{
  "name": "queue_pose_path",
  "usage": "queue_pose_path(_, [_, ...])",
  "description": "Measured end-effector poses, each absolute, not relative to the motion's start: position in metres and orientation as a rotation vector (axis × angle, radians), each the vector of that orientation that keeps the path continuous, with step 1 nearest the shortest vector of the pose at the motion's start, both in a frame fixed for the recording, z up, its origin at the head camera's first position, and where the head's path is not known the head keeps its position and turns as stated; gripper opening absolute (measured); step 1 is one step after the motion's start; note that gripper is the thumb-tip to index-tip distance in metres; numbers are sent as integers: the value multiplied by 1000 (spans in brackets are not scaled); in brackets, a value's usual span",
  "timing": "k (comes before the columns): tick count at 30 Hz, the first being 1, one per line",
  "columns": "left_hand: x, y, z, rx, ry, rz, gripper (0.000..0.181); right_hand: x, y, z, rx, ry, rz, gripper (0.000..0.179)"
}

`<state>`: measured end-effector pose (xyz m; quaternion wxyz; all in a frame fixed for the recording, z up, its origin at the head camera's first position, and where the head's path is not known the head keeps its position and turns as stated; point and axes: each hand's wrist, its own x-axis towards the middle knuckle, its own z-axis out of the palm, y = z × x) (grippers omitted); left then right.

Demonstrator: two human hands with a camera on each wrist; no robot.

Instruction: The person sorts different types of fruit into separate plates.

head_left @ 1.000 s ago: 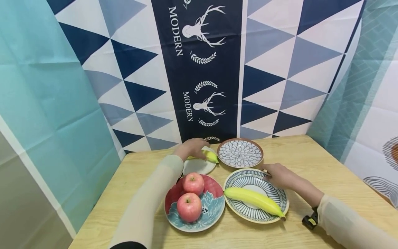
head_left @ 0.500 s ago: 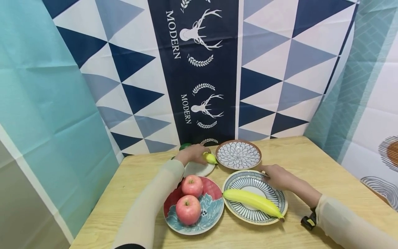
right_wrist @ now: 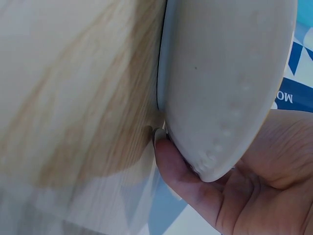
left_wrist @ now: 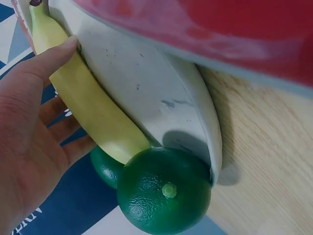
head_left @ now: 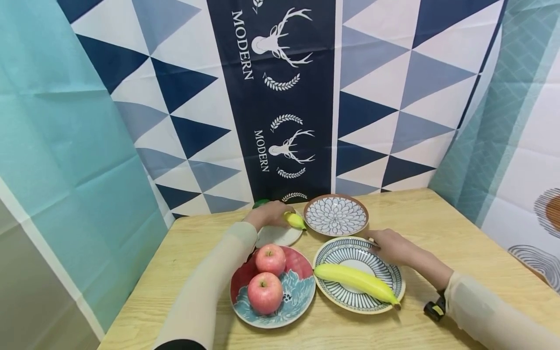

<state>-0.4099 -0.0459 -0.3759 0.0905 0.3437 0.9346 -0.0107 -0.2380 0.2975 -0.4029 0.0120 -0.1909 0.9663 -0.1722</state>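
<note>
Beyond the red-and-blue floral plate [head_left: 299,297], the left hand [head_left: 270,214] grips a banana [head_left: 295,221]; rightward of that plate, the right hand [head_left: 391,247] pinches a striped plate [head_left: 347,250], seemingly steadying it.

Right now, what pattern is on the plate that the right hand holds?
The plate has dark, radiating stripes on white, clearest in the head view.

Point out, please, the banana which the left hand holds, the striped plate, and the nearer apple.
Banana [left_wrist: 90,98]: left wrist view, middle of its yellow side.
Striped plate [head_left: 347,251]: head view, bare patterned part of its inside.
Nearer apple [head_left: 265,294]: head view, middle of its red side.
</note>
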Motion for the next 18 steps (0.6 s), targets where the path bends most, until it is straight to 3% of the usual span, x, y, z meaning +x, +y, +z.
queue_pose_path(18, [-410,-43,-379,1165,2751,-42,44,-235,296,-402,-581,3019,-518,26])
